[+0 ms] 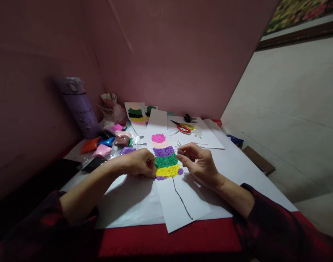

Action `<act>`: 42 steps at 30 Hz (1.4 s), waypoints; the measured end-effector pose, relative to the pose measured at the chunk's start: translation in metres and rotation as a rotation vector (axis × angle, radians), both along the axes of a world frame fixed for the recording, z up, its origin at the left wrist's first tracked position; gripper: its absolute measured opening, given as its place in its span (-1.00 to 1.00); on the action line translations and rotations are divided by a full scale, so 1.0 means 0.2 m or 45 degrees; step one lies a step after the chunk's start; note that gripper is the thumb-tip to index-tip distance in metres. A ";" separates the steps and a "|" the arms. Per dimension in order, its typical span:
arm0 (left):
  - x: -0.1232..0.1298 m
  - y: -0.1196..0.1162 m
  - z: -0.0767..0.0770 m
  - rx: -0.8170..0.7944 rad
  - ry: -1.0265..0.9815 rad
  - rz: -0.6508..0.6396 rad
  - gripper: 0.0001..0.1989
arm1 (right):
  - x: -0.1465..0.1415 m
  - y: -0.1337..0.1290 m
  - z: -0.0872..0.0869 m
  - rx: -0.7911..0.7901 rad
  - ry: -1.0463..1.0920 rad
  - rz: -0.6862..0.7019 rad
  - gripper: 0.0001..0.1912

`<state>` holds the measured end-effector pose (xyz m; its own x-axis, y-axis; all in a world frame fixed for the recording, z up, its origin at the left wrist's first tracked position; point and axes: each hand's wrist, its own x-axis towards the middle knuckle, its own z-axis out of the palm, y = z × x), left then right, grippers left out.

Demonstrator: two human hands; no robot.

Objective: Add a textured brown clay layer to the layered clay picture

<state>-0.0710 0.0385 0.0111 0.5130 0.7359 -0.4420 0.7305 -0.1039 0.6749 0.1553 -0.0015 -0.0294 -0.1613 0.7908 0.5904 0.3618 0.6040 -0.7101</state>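
Note:
A white paper card (180, 207) lies in front of me. It bears textured clay bands in pink, pale peach, purple, green (166, 160) and yellow (168, 171), with some purple below. A small purple clay patch (180, 171) sits at the yellow band's right end, and a dark line runs down the card. My left hand (139, 162) is pinched closed at the card's left edge, beside the yellow band; what its fingertips hold is hidden. Over the right side, my right hand (200, 163) has curled fingers. A small shiny piece (179, 144) shows at its fingertips, too small to name.
Bagged coloured clay (102, 150) is heaped at the left, before a purple bottle (80, 109). Red-handled scissors (183, 128) lie on paper at the back. Striped clay cards (136, 115) lean near the pink wall (169, 54). Red cloth (166, 243) edges the table's front.

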 end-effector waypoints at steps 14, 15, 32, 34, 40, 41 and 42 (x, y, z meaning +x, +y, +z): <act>-0.01 -0.06 0.04 -0.042 0.166 -0.120 -0.74 | 0.01 0.00 0.00 0.096 -0.004 0.004 -0.94; 0.00 -0.07 0.04 -0.029 0.176 -0.113 -0.75 | 0.01 0.00 0.00 0.109 -0.011 0.003 -0.95; -0.03 -0.05 0.07 -0.124 0.079 -0.148 -0.93 | 0.01 -0.02 0.05 0.343 -0.148 0.119 -0.85; -0.02 -0.05 0.06 -0.117 0.076 -0.139 -0.95 | 0.01 -0.02 0.05 0.340 -0.153 0.119 -0.84; 0.00 -0.06 0.05 -0.125 0.034 -0.094 -0.90 | 0.01 -0.02 0.04 0.348 -0.177 0.111 -0.85; 0.01 -0.06 0.05 -0.122 0.042 -0.092 -0.92 | 0.01 -0.02 0.04 0.351 -0.182 0.112 -0.85; 0.01 -0.07 0.04 -0.114 0.051 -0.094 -0.94 | 0.01 -0.02 0.04 0.354 -0.186 0.113 -0.86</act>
